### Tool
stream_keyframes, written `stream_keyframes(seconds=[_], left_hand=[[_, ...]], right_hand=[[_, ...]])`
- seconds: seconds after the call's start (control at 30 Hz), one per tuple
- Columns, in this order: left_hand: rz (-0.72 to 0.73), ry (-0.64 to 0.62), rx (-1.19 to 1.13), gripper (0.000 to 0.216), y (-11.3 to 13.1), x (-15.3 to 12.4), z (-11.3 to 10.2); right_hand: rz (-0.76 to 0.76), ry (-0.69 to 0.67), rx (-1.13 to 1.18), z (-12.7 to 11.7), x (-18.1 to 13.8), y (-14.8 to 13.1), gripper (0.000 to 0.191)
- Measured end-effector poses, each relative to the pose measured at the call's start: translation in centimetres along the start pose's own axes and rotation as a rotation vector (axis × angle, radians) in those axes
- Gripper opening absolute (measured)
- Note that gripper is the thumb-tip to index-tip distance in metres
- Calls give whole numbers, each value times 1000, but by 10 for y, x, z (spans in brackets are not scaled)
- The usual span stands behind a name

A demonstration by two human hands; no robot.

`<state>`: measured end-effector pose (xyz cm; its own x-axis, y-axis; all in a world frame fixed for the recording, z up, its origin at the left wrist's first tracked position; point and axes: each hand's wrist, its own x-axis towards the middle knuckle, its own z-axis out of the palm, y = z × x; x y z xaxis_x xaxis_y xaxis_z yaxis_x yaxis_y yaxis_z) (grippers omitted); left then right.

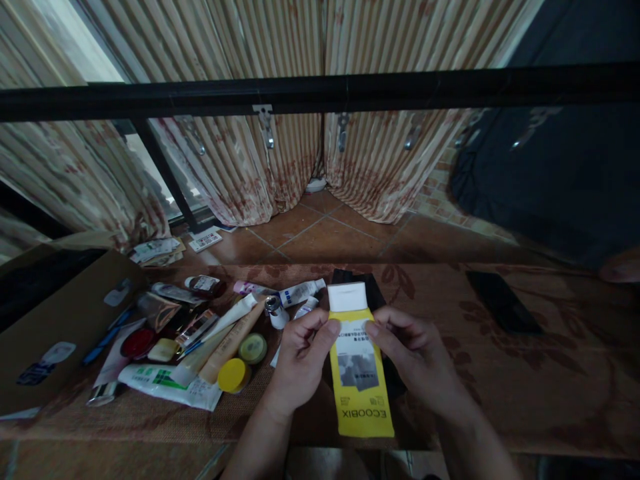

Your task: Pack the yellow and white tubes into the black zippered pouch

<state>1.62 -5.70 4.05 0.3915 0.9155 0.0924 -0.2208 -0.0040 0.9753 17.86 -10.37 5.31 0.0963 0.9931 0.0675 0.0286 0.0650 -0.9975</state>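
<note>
Seen from the head camera, a person's bare left hand point(303, 360) and bare right hand point(419, 357) are clamped on a slim yellow rectangular carton point(361, 373) with a white-and-grey printed panel. The carton sits directly between the two hands, gripped by its long edges near the far end, with both thumbs on the printed face. Its white end flap point(347, 297) sticks out just beyond the thumbs, while the longer part of the body, lettered "ECOOBIX" upside down, extends from the grip toward the wearer. A flat black object point(376, 293) lies below and beyond the grip, partly covered by the carton; what it is cannot be told.

Just left of the grip stands a small white bottle with a silvery cap point(275, 313). Farther left are a round jar with a yellow lid point(234, 375), a round pale-green jar point(253, 348), a long beige tube point(234, 341) and a white tube with green print point(167, 385). Beyond them, well apart from the grip, stands a brown cardboard box point(95, 320). A black rectangular phone point(503, 303) lies well to the right, on the reddish-brown patterned cloth point(500, 393) beneath it all. Striped curtains point(280, 53) hang past the far edge.
</note>
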Motion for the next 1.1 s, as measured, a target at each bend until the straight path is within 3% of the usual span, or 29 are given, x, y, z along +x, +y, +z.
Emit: stream_keyframes(seconds=[0.73, 1.1], left_hand=[[2, 113, 79, 42, 0, -4, -5], [-49, 101, -80, 31, -2, -2, 4]], right_hand=[[0, -31, -25, 9, 1, -2, 35], [2, -82, -76, 9, 0, -2, 32]])
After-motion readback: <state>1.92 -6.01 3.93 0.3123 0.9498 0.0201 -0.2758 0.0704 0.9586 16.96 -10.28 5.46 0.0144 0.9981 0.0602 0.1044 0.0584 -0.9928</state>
